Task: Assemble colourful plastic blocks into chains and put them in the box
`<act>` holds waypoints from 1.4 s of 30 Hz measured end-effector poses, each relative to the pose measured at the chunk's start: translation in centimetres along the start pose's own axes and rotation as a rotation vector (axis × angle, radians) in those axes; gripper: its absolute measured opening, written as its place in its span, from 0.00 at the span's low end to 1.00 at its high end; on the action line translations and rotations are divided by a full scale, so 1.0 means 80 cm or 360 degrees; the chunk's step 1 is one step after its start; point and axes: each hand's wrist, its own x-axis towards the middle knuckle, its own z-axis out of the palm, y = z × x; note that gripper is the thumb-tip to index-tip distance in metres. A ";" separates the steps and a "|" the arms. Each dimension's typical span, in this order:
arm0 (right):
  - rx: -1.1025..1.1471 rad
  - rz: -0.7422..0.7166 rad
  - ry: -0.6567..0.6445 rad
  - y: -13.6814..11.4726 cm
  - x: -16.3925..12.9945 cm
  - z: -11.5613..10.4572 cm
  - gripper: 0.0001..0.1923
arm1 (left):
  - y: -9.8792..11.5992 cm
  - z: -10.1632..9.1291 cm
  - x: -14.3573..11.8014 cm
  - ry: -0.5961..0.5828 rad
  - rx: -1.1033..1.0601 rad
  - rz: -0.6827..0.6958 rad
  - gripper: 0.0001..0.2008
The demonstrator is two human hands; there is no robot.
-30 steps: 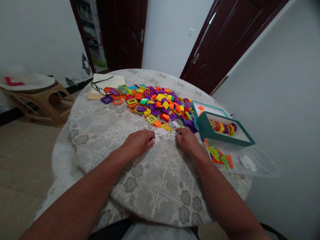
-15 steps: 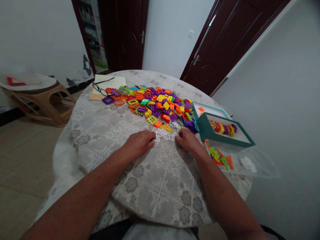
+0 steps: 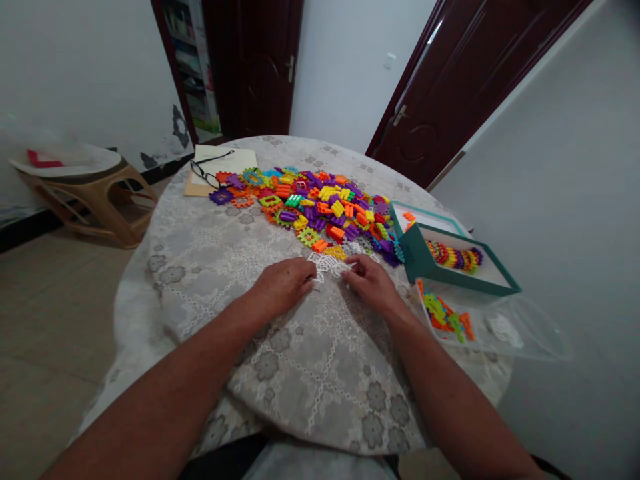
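At the bottom of the frame, 2 bare forearms reach up over a round table [image 3: 320, 400] draped in a grey lace cloth. Just above the frame's centre, the left hand [image 3: 283, 285] lies knuckles-up with its fingers curled down, the tips touching the left edge of a small cluster of white lattice pieces [image 3: 327, 264]. The right hand [image 3: 370, 283] meets the same cluster from the right, thumb and forefinger drawn close on its edge; whether either hand truly pinches a piece or only steadies it cannot be told, since the fingertips hide the contact.

The white pieces rest flat on the cloth between the 2 hands, at the near edge of the heap. Joining such thin toothed tiles likely goes best with 1 hand pinning the cluster flat while the other lines up slot to slot and presses gently; the lace may snag the teeth, and the pale plastic is hard to read against it, so slow, level pressure seems wise.

To the right of centre lies a clear plastic bag [image 3: 500, 330] holding orange and green pieces, and just beyond it an open teal box [image 3: 453, 277] with a row of coloured pieces inside. Above the hands spreads the heap of coloured blocks [image 3: 315, 203] in purple, orange, yellow and green. In the upper left of the table, spectacles [image 3: 207, 175] rest on a cream booklet [image 3: 235, 160]. Farther off, a wooden stool [image 3: 87, 197] stands at the left edge and 2 dark doors [image 3: 260, 67] close the background.
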 end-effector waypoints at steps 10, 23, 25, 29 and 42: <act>-0.0333 0.0003 -0.0006 -0.024 0.001 0.029 0.08 | -0.002 0.002 0.004 -0.0010 0.0057 -0.0031 0.06; 0.0173 0.0160 -0.0084 -0.023 -0.001 0.043 0.14 | 0.001 0.002 0.003 0.0006 0.0025 -0.0028 0.05; 0.0099 0.0100 -0.0080 -0.027 -0.003 0.049 0.12 | 0.001 0.003 0.004 0.0013 0.0032 -0.0039 0.06; 0.0030 -0.0018 -0.0107 -0.033 -0.007 0.055 0.11 | 0.000 0.005 0.004 0.0004 0.0056 -0.0066 0.07; 0.0007 -0.0141 -0.0217 -0.035 -0.011 0.052 0.11 | 0.001 0.005 0.003 0.0025 -0.0097 -0.0175 0.16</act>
